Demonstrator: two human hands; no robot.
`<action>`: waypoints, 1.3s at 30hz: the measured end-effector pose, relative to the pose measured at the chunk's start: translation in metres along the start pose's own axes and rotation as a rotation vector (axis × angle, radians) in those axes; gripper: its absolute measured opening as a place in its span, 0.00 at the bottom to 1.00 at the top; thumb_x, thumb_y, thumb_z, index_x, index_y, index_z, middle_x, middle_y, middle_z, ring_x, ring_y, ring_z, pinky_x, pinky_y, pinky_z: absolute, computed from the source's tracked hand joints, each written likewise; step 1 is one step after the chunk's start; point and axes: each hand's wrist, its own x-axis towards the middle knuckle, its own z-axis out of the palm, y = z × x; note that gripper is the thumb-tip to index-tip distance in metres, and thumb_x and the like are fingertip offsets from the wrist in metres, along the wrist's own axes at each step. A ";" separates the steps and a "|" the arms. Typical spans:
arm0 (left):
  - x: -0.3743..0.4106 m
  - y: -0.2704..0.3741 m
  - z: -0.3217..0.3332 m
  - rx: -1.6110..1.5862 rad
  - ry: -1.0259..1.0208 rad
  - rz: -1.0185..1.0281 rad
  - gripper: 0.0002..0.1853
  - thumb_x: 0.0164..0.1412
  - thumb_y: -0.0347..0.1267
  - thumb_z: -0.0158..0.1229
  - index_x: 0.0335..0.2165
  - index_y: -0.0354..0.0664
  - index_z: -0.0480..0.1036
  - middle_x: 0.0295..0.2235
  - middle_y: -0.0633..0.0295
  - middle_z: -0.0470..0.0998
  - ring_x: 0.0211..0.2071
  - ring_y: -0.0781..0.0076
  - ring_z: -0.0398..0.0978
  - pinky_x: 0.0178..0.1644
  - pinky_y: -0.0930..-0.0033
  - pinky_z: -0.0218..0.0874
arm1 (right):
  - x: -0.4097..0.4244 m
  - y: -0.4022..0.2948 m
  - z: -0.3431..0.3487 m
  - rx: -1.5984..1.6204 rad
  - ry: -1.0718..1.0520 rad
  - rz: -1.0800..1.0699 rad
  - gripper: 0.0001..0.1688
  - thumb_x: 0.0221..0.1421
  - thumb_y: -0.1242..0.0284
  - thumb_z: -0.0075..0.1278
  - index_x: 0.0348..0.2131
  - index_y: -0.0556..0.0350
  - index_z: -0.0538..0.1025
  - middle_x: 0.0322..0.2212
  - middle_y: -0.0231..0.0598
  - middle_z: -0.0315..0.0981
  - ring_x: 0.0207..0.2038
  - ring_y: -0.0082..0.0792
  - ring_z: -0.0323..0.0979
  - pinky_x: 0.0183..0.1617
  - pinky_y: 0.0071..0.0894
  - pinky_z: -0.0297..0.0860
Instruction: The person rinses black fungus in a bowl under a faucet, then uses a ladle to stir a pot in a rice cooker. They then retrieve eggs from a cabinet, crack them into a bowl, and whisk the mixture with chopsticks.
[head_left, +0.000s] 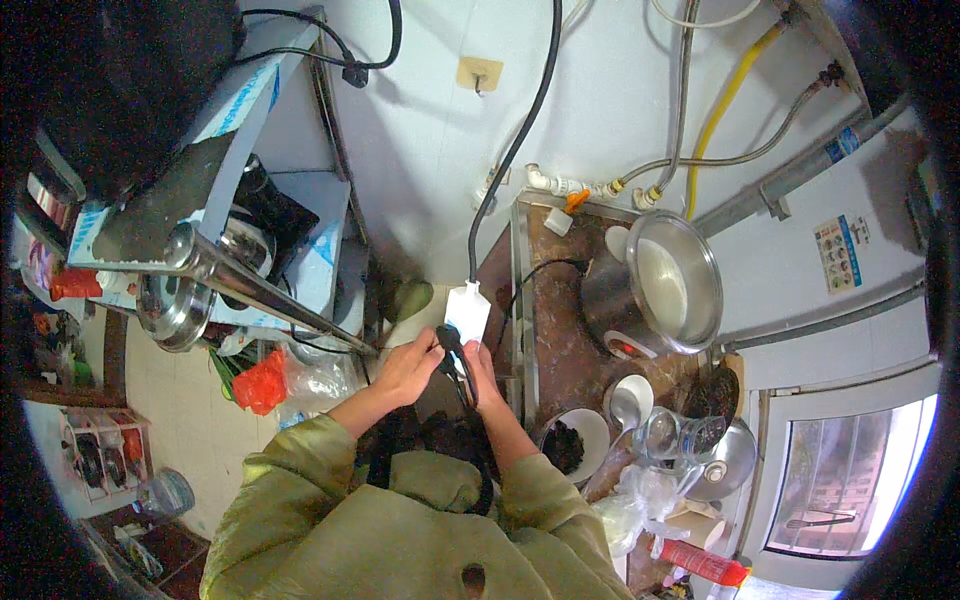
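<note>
A white power strip (468, 309) is in front of me, hanging from a thick black cable (501, 169) that enters its top end. My right hand (482, 373) grips its lower part, thumb along the edge. My left hand (409, 369) pinches a black plug (449, 339) at the face of the strip. Whether its prongs sit in a socket is hidden. Black cords hang down from the plug between my wrists.
On the brown counter (555, 315) at right stands an electric cooker with a steel pot (675, 281). Nearer are a white bowl with dark food (589, 446), a ladle (624, 409) and glass jars (679, 435). A metal shelf (259, 289) rises at left; a red plastic bag (261, 382) lies below.
</note>
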 end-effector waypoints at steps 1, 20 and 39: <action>0.002 -0.003 -0.003 -0.153 -0.041 -0.058 0.13 0.58 0.38 0.46 0.36 0.39 0.63 0.25 0.49 0.73 0.30 0.47 0.72 0.33 0.53 0.61 | 0.004 0.003 0.002 0.047 0.041 0.025 0.45 0.51 0.39 0.43 0.49 0.62 0.65 0.41 0.36 0.67 0.41 0.28 0.63 0.46 0.29 0.61; 0.027 -0.003 -0.055 0.614 -0.011 0.756 0.24 0.46 0.52 0.57 0.20 0.39 0.69 0.15 0.54 0.71 0.22 0.51 0.71 0.28 0.56 0.65 | 0.029 -0.009 0.037 0.017 0.191 0.008 0.31 0.60 0.49 0.37 0.37 0.60 0.71 0.29 0.32 0.70 0.31 0.26 0.66 0.35 0.29 0.64; 0.020 0.006 -0.055 0.603 0.045 0.806 0.22 0.46 0.49 0.58 0.16 0.41 0.66 0.13 0.59 0.68 0.17 0.59 0.68 0.32 0.63 0.62 | 0.023 -0.031 0.054 0.189 0.325 0.034 0.30 0.53 0.51 0.50 0.35 0.64 0.74 0.27 0.34 0.72 0.27 0.28 0.69 0.30 0.29 0.66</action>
